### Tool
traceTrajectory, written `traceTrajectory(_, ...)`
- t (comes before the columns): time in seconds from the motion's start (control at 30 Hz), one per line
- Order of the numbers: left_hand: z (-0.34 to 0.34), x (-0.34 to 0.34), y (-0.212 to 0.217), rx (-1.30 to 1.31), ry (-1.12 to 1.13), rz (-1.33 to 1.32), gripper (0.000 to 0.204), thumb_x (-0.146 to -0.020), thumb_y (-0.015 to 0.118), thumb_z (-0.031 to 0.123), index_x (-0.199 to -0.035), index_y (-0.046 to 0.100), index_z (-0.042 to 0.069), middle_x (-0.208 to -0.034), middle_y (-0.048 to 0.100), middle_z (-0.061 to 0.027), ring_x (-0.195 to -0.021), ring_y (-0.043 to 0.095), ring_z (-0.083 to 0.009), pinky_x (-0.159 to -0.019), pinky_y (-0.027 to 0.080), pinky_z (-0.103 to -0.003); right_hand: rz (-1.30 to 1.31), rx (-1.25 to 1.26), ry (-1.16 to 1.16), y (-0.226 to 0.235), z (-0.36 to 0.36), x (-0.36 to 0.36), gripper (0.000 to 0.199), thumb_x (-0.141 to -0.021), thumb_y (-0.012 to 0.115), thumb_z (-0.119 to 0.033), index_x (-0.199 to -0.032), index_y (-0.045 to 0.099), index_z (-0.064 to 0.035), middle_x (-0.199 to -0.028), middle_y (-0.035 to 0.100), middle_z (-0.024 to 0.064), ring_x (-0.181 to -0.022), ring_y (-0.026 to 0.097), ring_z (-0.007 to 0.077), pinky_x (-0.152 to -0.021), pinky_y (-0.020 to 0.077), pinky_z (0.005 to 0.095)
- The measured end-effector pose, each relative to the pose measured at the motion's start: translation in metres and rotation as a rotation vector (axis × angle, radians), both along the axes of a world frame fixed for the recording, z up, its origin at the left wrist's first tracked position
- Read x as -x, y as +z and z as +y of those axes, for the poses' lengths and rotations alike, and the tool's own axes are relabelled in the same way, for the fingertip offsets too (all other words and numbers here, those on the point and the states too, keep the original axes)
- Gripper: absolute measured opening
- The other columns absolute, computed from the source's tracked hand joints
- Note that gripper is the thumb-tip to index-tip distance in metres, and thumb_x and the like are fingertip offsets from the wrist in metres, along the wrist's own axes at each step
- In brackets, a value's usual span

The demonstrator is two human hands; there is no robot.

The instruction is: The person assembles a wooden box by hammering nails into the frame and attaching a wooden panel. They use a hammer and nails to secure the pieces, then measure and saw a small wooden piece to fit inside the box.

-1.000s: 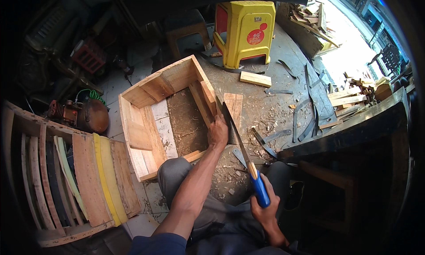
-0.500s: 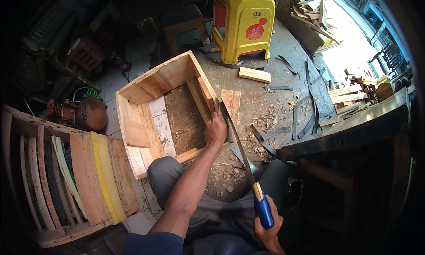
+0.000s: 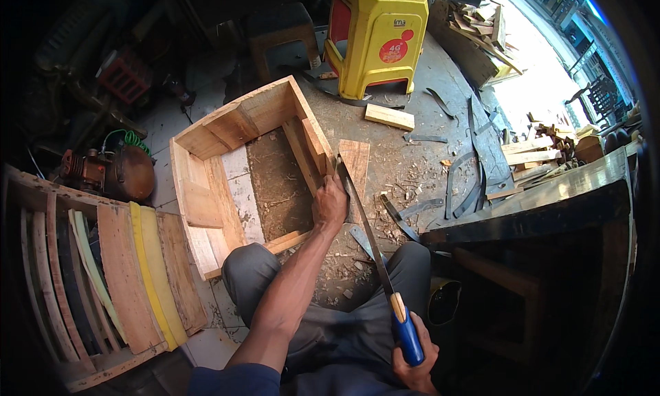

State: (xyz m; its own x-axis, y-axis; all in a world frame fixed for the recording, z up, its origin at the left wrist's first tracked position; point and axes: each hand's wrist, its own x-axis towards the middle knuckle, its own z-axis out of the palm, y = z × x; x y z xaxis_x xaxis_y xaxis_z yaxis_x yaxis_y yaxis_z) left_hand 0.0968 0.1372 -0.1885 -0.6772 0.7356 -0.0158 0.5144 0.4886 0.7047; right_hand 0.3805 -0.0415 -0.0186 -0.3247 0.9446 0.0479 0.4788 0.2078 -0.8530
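Observation:
An open wooden box frame (image 3: 206, 196), made of pale boards, rests tilted on the floor in front of my knees. My left hand (image 3: 331, 205) is closed around the top edge of its right-hand board. In my right hand (image 3: 418, 360), low on the right, is a handsaw (image 3: 368, 227) with a blue and bare-wood handle. Its long dark blade is seen nearly edge-on, so its teeth do not show. The blade runs away from me past my left fingers, its far end beside the frame's right board. A short plank (image 3: 353, 172) lies just beyond the blade.
A yellow plastic stool (image 3: 385, 49) stands ahead, with a wood block (image 3: 390, 117) near it. Black strips (image 3: 459, 183) and shavings litter the floor. A slatted wooden piece (image 3: 127, 272) is at left, a compressor (image 3: 130, 172) behind it, and a dark-sided bench (image 3: 529, 217) at right.
The view has shifted slightly. My right hand and the saw have drawn back a little toward me, while my left hand keeps its grip on the frame.

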Motion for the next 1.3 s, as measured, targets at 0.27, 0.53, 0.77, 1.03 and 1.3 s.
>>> traceTrajectory(0.27, -0.003, 0.008, -0.019, -0.039, -0.091, -0.07, 0.034, -0.108, 0.044, 0.028, -0.105, 0.059, -0.002, -0.088, 0.071, -0.0314, -0.083, 0.071, -0.0493, -0.065, 0.056, -0.058, 0.136, 0.027, 0.011, -0.061, 0.128, 0.118, 0.06, -0.084, 0.068, -0.006, -0.143, 0.056, -0.0061, -0.109, 0.071, 0.0286, -0.088, 0.072, 0.0439, -0.071, 0.0583, 0.0424)
traceTrajectory(0.53, 0.013, -0.006, -0.011, -0.029, -0.011, 0.043, 0.028, -0.106, 0.048, 0.025, -0.103, 0.059, -0.001, -0.085, 0.07, -0.0315, -0.082, 0.07, -0.0516, -0.066, 0.056, -0.058, 0.16, -0.031, -0.057, -0.047, 0.096, 0.078, 0.065, -0.078, 0.069, 0.002, -0.141, 0.058, -0.0033, -0.118, 0.072, 0.0242, -0.09, 0.077, 0.0341, -0.075, 0.0601, 0.0376)
traceTrajectory(0.77, 0.009, 0.003, -0.012, -0.063, -0.001, 0.048, 0.032, -0.108, 0.046, 0.027, -0.102, 0.058, -0.002, -0.08, 0.07, -0.0322, -0.076, 0.071, -0.0501, -0.062, 0.056, -0.058, 0.096, -0.083, 0.01, -0.037, 0.049, 0.039, 0.065, -0.074, 0.066, 0.004, -0.139, 0.058, 0.0015, -0.119, 0.072, 0.0247, -0.099, 0.076, 0.0331, -0.084, 0.0602, 0.0341)
traceTrajectory(1.03, 0.008, 0.001, -0.032, -0.009, -0.041, 0.079, 0.024, -0.104, 0.045, 0.018, -0.102, 0.059, -0.001, -0.087, 0.071, -0.0305, -0.086, 0.071, -0.0496, -0.069, 0.058, -0.058, 0.18, -0.008, -0.014, -0.066, 0.161, 0.14, 0.055, -0.084, 0.065, -0.001, -0.139, 0.059, -0.0013, -0.098, 0.072, 0.0206, -0.073, 0.066, 0.0187, -0.071, 0.0546, 0.0313)
traceTrajectory(1.3, 0.001, 0.0, 0.002, 0.007, 0.006, -0.029, 0.031, -0.108, 0.045, 0.024, -0.101, 0.059, -0.002, -0.082, 0.069, -0.0313, -0.077, 0.071, -0.0493, -0.062, 0.056, -0.057, 0.005, -0.019, -0.005, -0.019, -0.002, -0.007, 0.067, -0.073, 0.067, 0.005, -0.14, 0.058, 0.0017, -0.121, 0.073, 0.0214, -0.097, 0.078, 0.0264, -0.083, 0.0599, 0.0336)
